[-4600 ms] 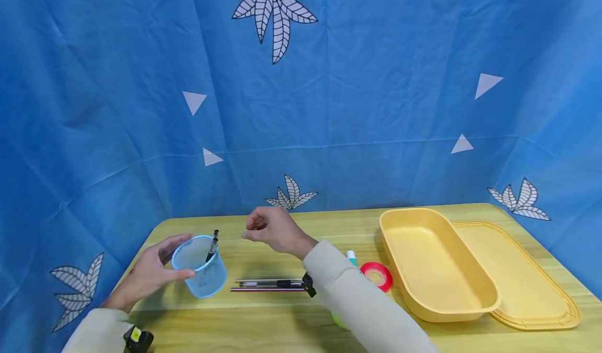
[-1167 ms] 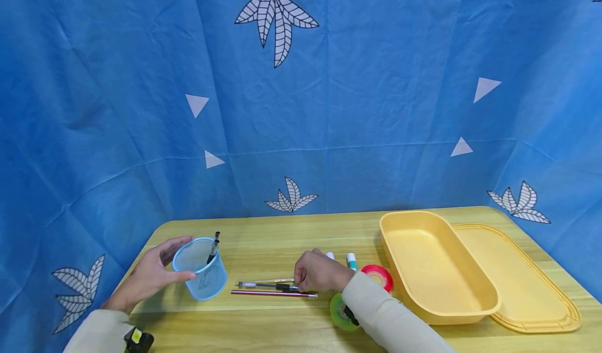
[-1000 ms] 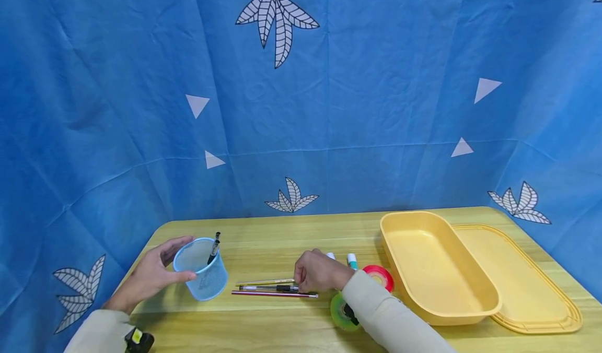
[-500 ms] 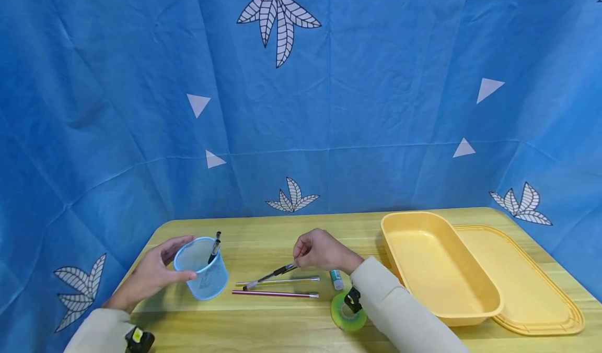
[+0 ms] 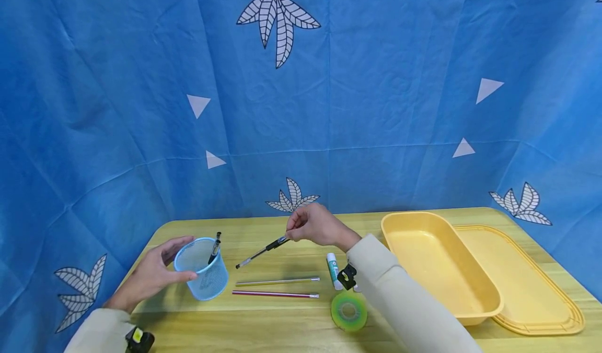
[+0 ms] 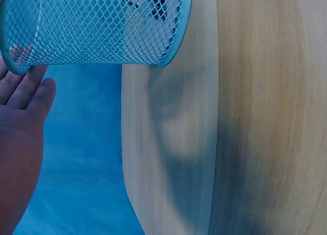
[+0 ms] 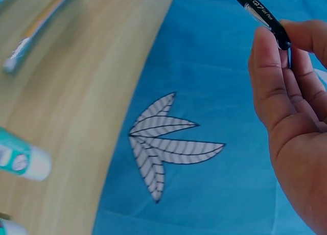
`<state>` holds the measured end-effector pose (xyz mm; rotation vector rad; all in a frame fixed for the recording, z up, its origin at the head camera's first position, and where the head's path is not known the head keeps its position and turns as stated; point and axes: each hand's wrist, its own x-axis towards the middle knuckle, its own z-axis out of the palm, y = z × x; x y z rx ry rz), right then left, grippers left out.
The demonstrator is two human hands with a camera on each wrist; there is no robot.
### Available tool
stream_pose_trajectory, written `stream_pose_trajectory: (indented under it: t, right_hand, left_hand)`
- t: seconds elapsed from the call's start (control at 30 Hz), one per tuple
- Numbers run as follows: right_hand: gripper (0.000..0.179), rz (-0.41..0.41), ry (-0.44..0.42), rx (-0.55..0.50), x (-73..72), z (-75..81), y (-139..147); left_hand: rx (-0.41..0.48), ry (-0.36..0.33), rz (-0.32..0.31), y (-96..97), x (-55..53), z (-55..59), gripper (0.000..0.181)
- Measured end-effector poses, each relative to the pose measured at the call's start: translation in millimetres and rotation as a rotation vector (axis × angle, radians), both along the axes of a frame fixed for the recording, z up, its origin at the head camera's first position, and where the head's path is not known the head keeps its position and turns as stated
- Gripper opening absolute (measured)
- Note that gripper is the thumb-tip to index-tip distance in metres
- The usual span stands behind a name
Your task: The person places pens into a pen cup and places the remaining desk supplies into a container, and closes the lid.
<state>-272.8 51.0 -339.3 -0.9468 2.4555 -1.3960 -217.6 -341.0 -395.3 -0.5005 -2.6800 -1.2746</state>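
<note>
My right hand [image 5: 312,226] pinches the end of a black pen [image 5: 261,251] and holds it slanted in the air above the table, tip down to the left. The right wrist view shows the same pen [image 7: 258,13] between thumb and fingers. My left hand [image 5: 152,274] curls round a light-blue mesh pen cup [image 5: 201,267] at the table's left; the cup [image 6: 97,25] stands upright with one black pen [image 5: 214,247] in it. Two thin pencils [image 5: 277,287] lie side by side on the wood in front of the cup.
A glue stick [image 5: 333,270] and a green tape roll [image 5: 349,311] lie near my right sleeve. A yellow tub [image 5: 442,269] sits at the right with its lid [image 5: 531,285] beside it. Blue cloth hangs behind the wooden table [image 5: 263,238].
My right hand picked the black pen off the table and lifted it up and back, toward the cup. The left hand and cup stayed put. The red tape roll is now hidden.
</note>
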Motion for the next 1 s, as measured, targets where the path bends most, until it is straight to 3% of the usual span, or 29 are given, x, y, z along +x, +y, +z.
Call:
stream_pose_trajectory:
  t: [0.53, 1.0]
  right_hand:
    - [0.004, -0.008, 0.019, -0.034, -1.8, 31.7, -20.8]
    - [0.005, -0.013, 0.002, -0.105, 5.6, 36.4, -50.2]
  left_hand:
    - [0.012, -0.002, -0.005, 0.1, 0.0, 0.1, 0.077]
    - [0.023, -0.006, -0.006, 1.3, 0.1, 0.8, 0.077]
